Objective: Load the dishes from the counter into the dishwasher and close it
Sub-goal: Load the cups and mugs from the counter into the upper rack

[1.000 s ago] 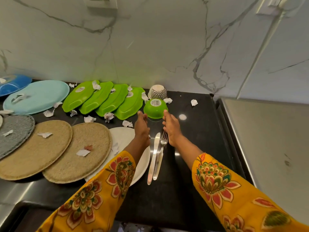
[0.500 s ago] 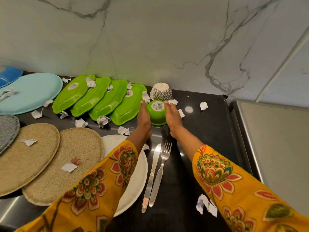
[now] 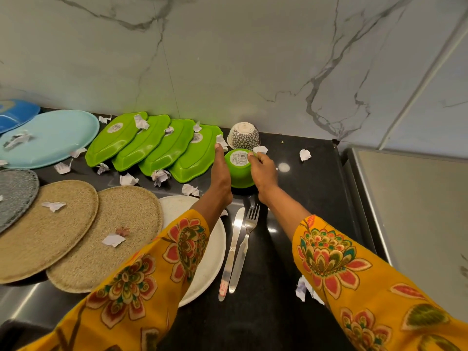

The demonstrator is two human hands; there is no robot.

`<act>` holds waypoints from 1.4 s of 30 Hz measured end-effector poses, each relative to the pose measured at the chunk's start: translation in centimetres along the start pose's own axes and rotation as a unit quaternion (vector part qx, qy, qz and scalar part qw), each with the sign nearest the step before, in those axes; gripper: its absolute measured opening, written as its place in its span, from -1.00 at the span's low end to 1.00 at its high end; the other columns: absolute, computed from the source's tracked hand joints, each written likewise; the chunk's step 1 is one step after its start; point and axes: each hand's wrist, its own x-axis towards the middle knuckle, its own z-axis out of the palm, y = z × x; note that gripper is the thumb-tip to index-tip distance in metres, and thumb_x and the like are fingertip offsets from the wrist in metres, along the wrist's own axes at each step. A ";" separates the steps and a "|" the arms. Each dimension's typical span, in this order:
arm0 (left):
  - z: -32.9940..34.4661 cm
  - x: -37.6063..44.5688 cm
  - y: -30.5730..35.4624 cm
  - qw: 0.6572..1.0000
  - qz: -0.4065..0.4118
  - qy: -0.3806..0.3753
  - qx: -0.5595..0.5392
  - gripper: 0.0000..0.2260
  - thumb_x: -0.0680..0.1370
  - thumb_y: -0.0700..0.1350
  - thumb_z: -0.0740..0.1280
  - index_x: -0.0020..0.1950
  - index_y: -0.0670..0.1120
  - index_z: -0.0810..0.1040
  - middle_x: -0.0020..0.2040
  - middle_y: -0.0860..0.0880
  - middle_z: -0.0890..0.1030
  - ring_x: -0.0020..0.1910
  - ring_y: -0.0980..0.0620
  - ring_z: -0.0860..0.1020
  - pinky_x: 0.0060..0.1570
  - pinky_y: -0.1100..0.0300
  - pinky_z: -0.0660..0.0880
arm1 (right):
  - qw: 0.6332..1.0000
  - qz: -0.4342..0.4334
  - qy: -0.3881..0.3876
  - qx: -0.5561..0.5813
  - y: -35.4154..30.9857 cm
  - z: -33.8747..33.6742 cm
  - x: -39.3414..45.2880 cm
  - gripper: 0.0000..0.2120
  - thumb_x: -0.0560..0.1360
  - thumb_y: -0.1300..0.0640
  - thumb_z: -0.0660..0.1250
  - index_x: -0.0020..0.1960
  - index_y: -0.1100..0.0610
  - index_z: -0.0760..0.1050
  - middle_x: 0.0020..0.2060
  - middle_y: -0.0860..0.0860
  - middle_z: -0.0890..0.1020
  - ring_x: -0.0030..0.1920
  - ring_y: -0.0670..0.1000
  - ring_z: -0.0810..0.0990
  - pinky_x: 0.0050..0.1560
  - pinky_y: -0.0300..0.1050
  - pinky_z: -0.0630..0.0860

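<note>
Green bowl point(image 3: 239, 171): upside down on the black table point(image 3: 304, 198), near its back edge, a barcode sticker on its upturned base.
Left hand point(image 3: 221, 173): lies flat against the bowl's left side, fingers straight and reaching toward the back wall.
Right hand point(image 3: 263, 171): on the bowl's right side, fingers curled over its base and touching the sticker; the two hands clasp the bowl between them.
Patterned bowl point(image 3: 243, 135): upside down just behind the green bowl, against the wall.
Green trays point(image 3: 152, 145): four, overlapping in a row along the back edge, left of the green bowl; the nearest one touches the left hand.
Knife point(image 3: 231, 252) and fork point(image 3: 244, 247): side by side toward the front edge, between the two forearms, handles toward the person.
White plate point(image 3: 210, 262): left of the knife, partly under the left sleeve.
Woven mats point(image 3: 76, 231): two tan ones overlapping at the left, a grey one beyond them at the left edge.
Blue plates point(image 3: 50, 138): a light blue one and a darker blue one at the back left corner.
Paper scraps point(image 3: 305, 154): crumpled bits scattered over the table, trays and mats.
</note>
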 end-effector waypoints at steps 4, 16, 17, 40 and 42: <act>-0.6 -3.1 0.7 1.000 0.008 -0.007 -0.015 -0.50 0.62 0.21 -0.01 0.34 -0.10 0.40 0.09 -0.15 0.58 -0.10 -0.01 0.57 -0.07 0.16 0.49 | 0.999 -0.022 0.018 -0.025 -0.6 -1.1 -2.8 -0.56 0.53 0.02 0.28 0.36 0.16 0.40 0.27 0.14 0.50 0.27 0.12 0.46 0.30 0.09 0.41; -4.5 -14.8 -1.3 0.999 -0.006 -0.040 0.001 -0.47 0.62 0.18 0.05 0.39 -0.19 0.35 -0.06 -0.09 0.56 -0.24 0.06 0.52 -0.20 0.15 0.47 | 0.996 -0.042 0.069 -0.049 0.4 -4.4 -16.9 -0.59 0.49 0.06 0.35 0.31 0.13 0.42 0.22 0.10 0.51 0.22 0.08 0.48 0.28 0.02 0.42; -4.8 -15.6 -1.6 0.999 -0.006 -0.040 0.001 -0.49 0.62 0.17 0.06 0.38 -0.18 0.37 -0.12 -0.05 0.54 -0.24 0.06 0.52 -0.19 0.13 0.48 | 0.995 -0.042 0.073 -0.049 0.6 -4.7 -18.1 -0.59 0.49 0.06 0.35 0.31 0.13 0.42 0.22 0.09 0.51 0.22 0.07 0.48 0.27 0.00 0.42; -5.6 -30.1 -13.9 0.990 -0.076 -0.090 0.079 -0.41 0.38 0.36 0.16 0.08 -0.09 0.60 -0.02 -0.13 0.67 -0.05 -0.10 0.66 0.03 -0.09 0.59 | 0.977 0.058 0.204 -0.002 6.9 -13.6 -38.0 -0.55 0.48 0.14 0.32 0.36 0.16 0.43 0.32 0.05 0.49 0.32 0.04 0.44 0.33 -0.10 0.36; -4.8 -30.3 -15.4 0.990 -0.081 -0.083 0.083 -0.35 0.29 0.42 0.17 0.05 -0.07 0.61 -0.01 -0.12 0.66 -0.05 -0.10 0.65 0.01 -0.09 0.59 | 0.974 0.069 0.215 0.004 7.5 -14.8 -38.8 -0.56 0.49 0.14 0.31 0.35 0.16 0.44 0.33 0.04 0.49 0.33 0.03 0.43 0.31 -0.16 0.32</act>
